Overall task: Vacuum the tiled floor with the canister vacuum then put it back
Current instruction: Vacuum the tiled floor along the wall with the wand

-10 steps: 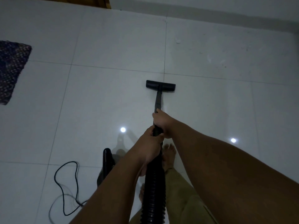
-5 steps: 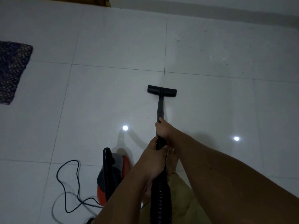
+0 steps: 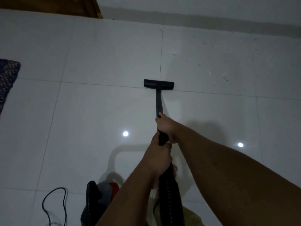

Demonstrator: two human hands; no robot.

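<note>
The black floor nozzle (image 3: 159,84) lies flat on the white tiled floor (image 3: 101,111), right over a grout line. Its black wand (image 3: 158,103) runs back to my hands. My right hand (image 3: 166,124) grips the wand further forward. Just behind it, my left hand (image 3: 158,158) grips the wand where the ribbed black hose (image 3: 170,201) begins. The red and grey canister (image 3: 101,194) with its black handle sits at the bottom left of my arms, partly hidden by my left forearm.
A black power cord (image 3: 55,204) loops on the floor left of the canister. A dark woven mat (image 3: 7,79) lies at the left edge. A wooden door (image 3: 65,5) and the wall base run along the top. Small debris specks (image 3: 210,72) dot the tiles at right.
The nozzle has been pushed forward to the grout line, and both arms have stretched out further. The view has tilted up, showing more of the wall base and door.
</note>
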